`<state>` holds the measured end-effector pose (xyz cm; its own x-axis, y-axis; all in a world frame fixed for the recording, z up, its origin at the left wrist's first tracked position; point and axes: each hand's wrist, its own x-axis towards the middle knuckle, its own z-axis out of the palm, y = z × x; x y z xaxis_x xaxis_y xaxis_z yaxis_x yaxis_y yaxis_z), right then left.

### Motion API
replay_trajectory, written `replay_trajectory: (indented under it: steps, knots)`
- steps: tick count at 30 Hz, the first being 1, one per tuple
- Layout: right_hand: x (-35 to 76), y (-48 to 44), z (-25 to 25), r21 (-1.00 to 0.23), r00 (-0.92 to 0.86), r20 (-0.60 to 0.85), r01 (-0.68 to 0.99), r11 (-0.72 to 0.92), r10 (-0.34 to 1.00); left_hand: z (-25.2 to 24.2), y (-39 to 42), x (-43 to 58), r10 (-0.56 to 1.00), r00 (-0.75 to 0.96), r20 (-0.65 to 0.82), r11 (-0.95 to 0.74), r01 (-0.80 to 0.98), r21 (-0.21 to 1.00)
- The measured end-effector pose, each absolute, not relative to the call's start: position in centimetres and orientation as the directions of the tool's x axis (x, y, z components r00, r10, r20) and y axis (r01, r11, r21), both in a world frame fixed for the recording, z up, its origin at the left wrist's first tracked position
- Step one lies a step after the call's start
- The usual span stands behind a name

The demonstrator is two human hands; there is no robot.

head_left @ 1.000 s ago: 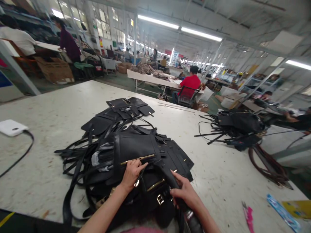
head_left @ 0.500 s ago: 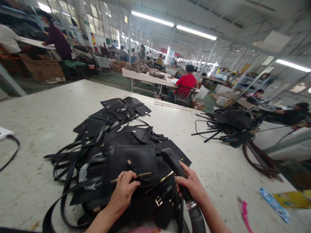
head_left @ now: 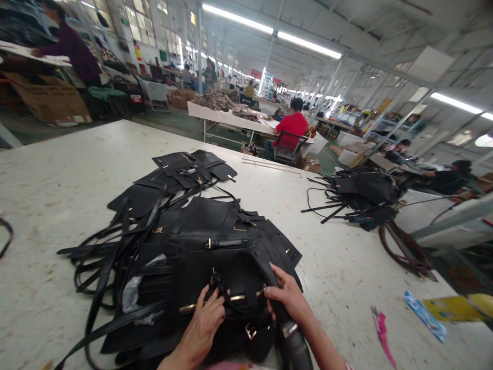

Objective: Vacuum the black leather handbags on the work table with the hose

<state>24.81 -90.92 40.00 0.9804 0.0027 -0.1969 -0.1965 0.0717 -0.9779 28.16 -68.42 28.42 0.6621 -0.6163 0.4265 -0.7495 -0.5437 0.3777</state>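
Observation:
A black leather bag panel [head_left: 215, 282] with a gold zipper lies on top of a heap of black panels and straps at the near edge of the white table [head_left: 69, 169]. My left hand [head_left: 206, 321] is closed, pinching the zipper pull on that panel. My right hand [head_left: 287, 298] is wrapped round the black handle of a hose-fed tool [head_left: 283, 313], whose nozzle rests on the panel near the zipper's right end. The tool's ribbed hose [head_left: 296, 349] runs down out of view.
More black panels [head_left: 192, 167] lie farther back. A second black pile [head_left: 365, 192] with straps sits at the right, a brown coil [head_left: 404, 246] beside it. Pink snips [head_left: 379, 329] and a blue packet [head_left: 425, 316] lie at the near right. Other people work at distant tables.
The top panel has slid toward me, uncovering another zippered panel behind it. Both hands moved nearer the table's front edge. The view swung right, and the white device at the left left the frame.

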Motion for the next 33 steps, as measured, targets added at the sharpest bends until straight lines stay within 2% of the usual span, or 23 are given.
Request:
replay_trajectory:
  steps: [5,10,15,19,23,28,33]
  knots:
    - [30.5,-91.2,40.9,-0.982,0.98,-0.184,-0.187,0.025,0.073,27.9,-68.1,28.0,-0.634,0.65,0.419,-0.498,-0.757,0.422]
    - [32.7,-92.6,43.1,-0.998,0.998,-0.047,-0.045,0.044,-0.052,27.4,-68.0,28.3,-0.621,0.67,0.406,-0.482,-0.736,0.476]
    - [27.5,-93.6,42.1,-0.979,0.975,-0.205,-0.206,0.002,0.089,26.9,-67.8,28.5,-0.603,0.697,0.389,-0.458,-0.701,0.546]
    - [25.1,-92.6,38.6,-0.96,0.958,-0.278,-0.28,0.019,0.064,27.4,-67.7,28.3,-0.631,0.699,0.337,-0.418,-0.672,0.612]
    - [27.8,-91.8,37.8,-0.973,0.977,-0.211,-0.213,0.093,0.035,28.1,-68.0,28.1,-0.631,0.729,0.265,-0.43,-0.614,0.662]
    - [33.6,-91.9,40.9,-0.985,0.982,-0.167,-0.169,0.015,0.089,28.4,-68.6,28.0,-0.663,0.712,0.23,-0.4,-0.598,0.694]
    - [33.7,-94.2,44.0,-0.996,0.996,-0.087,-0.087,0.013,0.001,28.8,-68.7,27.9,-0.685,0.691,0.232,-0.38,-0.611,0.695]
